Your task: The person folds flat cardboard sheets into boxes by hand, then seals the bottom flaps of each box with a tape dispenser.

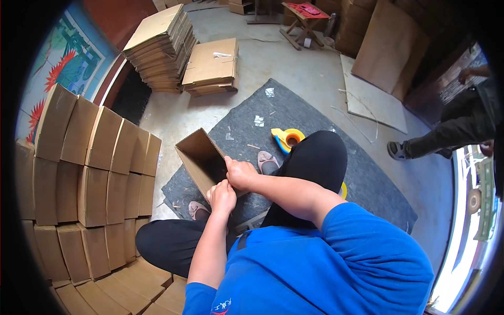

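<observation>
A cardboard box (190,158), its near end open and hollow inside, stands tilted between my knees. My left hand (221,197) is closed on the near edge of the box. Just above it, my right hand (241,173) grips the right-hand edge, fingers bent over the cardboard. The two hands nearly touch, and some fingertips are hidden behind the wrists and the box wall. Beyond my right knee, on the dark mat (315,118), lies a yellow and blue tape dispenser (288,139).
Stacked cardboard boxes (97,137) rise close on my left. Flattened cartons (163,44) and a lower carton pile (211,63) stand ahead. A small folding stool (304,21) is at the back. Another person's leg (446,123) reaches in from the right, near a leaning board (388,44).
</observation>
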The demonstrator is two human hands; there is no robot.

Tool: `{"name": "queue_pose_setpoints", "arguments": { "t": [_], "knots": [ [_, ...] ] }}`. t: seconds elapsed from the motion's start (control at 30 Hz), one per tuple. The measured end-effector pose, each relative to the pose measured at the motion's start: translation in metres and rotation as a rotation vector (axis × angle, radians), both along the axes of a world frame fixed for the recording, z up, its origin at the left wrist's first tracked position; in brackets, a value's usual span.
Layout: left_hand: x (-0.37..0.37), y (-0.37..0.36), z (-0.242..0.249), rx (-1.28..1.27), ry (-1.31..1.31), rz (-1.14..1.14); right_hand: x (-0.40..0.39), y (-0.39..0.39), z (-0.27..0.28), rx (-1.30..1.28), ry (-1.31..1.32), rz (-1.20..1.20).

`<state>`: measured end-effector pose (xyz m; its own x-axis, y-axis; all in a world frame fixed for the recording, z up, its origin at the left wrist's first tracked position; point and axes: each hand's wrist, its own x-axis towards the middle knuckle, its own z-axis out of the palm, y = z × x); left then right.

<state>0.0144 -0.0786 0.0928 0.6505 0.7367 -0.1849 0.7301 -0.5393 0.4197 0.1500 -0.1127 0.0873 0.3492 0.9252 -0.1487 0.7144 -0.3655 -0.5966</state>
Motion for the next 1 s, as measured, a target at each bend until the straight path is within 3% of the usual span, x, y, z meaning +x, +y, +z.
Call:
{"name": "queue_pose_setpoints", "arguments": {
  "t": [0.17, 0.3, 0.37, 0.47, 0.53, 0.67, 0.8, 0.9, 1.0],
  "knots": [
    [-0.002, 0.021, -0.043, 0.018, 0.017, 0.126, -0.007, -0.004, 0.0, 0.022, -0.015, -0.022],
    [0.007, 0.032, -0.068, -0.096, 0.119, 0.043, -0.012, 0.002, -0.008, -0.062, -0.105, -0.032],
    [0.011, 0.026, -0.06, -0.18, 0.268, 0.016, -0.012, 0.003, -0.001, -0.154, -0.112, -0.016],
    [0.016, 0.032, -0.055, -0.233, 0.274, 0.001, -0.011, 0.007, 0.004, -0.22, -0.103, -0.045],
    [0.022, 0.04, -0.056, -0.223, 0.307, 0.108, -0.01, 0.013, 0.001, -0.201, -0.078, -0.057],
    [0.046, 0.095, -0.026, 0.202, -0.241, 0.233, -0.006, 0.014, -0.008, -0.157, -0.036, -0.067],
    [0.071, 0.146, -0.001, 0.42, -0.197, 0.101, -0.003, 0.013, -0.003, -0.185, 0.003, -0.07],
    [0.074, 0.159, -0.028, 0.238, -0.239, 0.143, -0.003, 0.013, -0.007, -0.161, 0.017, -0.09],
    [0.061, 0.144, -0.037, 0.331, -0.179, 0.098, -0.004, 0.01, -0.005, -0.145, 0.026, -0.106]
  ]
}}
